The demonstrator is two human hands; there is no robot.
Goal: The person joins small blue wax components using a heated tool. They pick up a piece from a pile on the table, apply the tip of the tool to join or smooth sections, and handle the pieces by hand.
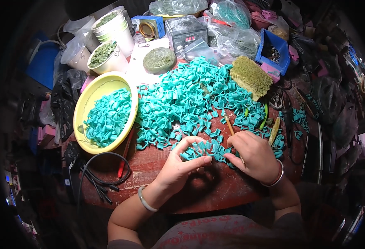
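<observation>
I see the left hand curled, thumb and fingertips pinching a row of teal clips at the near edge of the big clip pile on the red table. The right hand is closed round a thin stick, fingertips touching the same clips. Yellow bowl of clips sits left; black cables lie beside it. Green brush block rests beyond the pile.
</observation>
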